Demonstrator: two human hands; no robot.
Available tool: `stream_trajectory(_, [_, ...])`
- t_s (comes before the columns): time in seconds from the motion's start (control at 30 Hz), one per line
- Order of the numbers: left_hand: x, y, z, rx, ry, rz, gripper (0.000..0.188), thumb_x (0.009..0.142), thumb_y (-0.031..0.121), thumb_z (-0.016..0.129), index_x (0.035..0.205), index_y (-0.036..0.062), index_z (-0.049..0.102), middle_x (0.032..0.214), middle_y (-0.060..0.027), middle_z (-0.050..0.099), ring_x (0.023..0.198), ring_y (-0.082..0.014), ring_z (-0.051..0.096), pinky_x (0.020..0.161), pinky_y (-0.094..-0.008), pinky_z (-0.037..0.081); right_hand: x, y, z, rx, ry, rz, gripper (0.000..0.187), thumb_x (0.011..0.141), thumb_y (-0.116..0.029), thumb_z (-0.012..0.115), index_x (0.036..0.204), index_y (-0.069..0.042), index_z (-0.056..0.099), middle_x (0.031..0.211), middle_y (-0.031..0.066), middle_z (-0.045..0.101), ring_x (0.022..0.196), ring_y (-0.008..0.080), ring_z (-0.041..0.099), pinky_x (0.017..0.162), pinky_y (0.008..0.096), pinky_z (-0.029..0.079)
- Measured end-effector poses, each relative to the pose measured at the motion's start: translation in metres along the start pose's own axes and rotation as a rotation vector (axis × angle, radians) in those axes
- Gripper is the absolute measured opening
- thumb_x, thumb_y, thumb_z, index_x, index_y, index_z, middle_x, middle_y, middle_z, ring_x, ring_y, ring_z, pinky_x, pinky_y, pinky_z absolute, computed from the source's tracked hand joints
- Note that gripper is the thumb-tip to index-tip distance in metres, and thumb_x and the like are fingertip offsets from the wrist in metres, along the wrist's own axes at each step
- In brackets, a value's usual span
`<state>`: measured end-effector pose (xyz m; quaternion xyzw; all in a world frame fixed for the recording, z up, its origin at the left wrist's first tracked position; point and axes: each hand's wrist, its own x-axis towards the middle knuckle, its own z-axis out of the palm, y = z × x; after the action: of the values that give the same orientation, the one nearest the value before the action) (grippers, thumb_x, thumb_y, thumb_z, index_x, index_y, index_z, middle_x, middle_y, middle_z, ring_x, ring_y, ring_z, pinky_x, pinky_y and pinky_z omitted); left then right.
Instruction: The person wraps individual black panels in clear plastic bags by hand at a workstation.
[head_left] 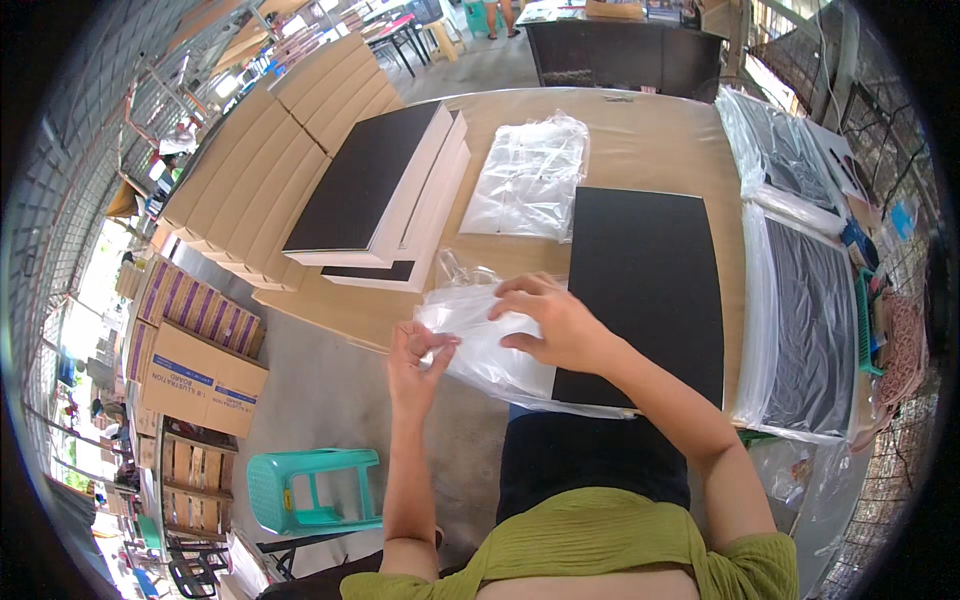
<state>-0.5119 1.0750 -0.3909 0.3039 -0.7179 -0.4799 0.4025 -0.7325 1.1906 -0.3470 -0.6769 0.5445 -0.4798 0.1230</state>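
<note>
A clear plastic sleeve point(490, 355) lies at the table's near edge, left of a large black board point(648, 290). Its lower rim runs along the board's near edge; whether the board is inside it I cannot tell. My left hand point(412, 362) pinches the sleeve's left edge between thumb and finger. Over the sleeve's upper part is my right hand point(562, 320), fingers curved and apart, gripping nothing visible. Beyond it lies a pile of folded clear plastic sleeves point(528, 180). A stack of thick boards with black tops point(370, 185) stands at the left.
Brown cartons point(245, 170) line the table's left side. Plastic-wrapped black boards point(812, 320) lie along the right edge, with a green basket point(866, 320) and pink rope point(903, 350) beyond. A teal stool point(310, 490) stands on the floor beside labelled boxes point(200, 380).
</note>
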Motion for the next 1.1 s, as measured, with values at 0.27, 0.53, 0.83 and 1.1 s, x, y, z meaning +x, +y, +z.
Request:
stream_trajectory(0.27, [0.004,0.025,0.016,-0.172,0.023,0.022,0.048,0.079,-0.007,0.07,0.118,0.002,0.042,0.085,-0.0144,0.069,0.086,-0.0185,0.068,0.079,-0.0283,0.053,0.03,0.027,0.049,0.246,-0.024,0.063,0.014,0.073,-0.003,0.072,0.083,-0.003,0.063,0.079,0.0114,0.066,0.076,0.0284,0.065,0.07,0.0367,0.051])
stream_trajectory(0.53, [0.01,0.022,0.013,-0.141,0.023,-0.053,0.059,0.076,-0.006,0.073,0.126,0.0021,0.044,0.084,-0.0121,0.069,0.08,-0.0153,0.066,0.075,-0.0251,0.051,0.027,0.023,0.04,0.079,0.163,-0.129,0.013,0.075,0.003,0.069,0.084,-0.004,0.064,0.078,0.0097,0.065,0.072,0.0284,0.063,0.065,0.0358,0.05])
stream_trajectory(0.83, [0.008,0.02,0.017,-0.007,-0.008,-0.054,0.064,0.079,-0.004,0.072,0.134,0.0029,0.041,0.083,-0.0099,0.069,0.086,-0.0145,0.067,0.077,-0.0248,0.051,0.026,0.025,0.035,0.089,0.165,-0.002,0.011,0.076,0.002,0.063,0.084,-0.003,0.058,0.083,0.0141,0.061,0.08,0.034,0.061,0.068,0.0401,0.048])
stream_trajectory(1.1, [0.009,0.026,0.027,0.019,0.088,0.016,0.059,0.079,0.005,0.076,0.13,0.0029,0.048,0.068,0.0008,0.06,0.064,-0.0068,0.056,0.066,-0.0205,0.045,0.022,0.024,0.039,-0.029,0.095,-0.051,0.011,0.078,0.002,0.066,0.085,-0.006,0.064,0.078,0.0094,0.066,0.074,0.0286,0.063,0.064,0.0369,0.051])
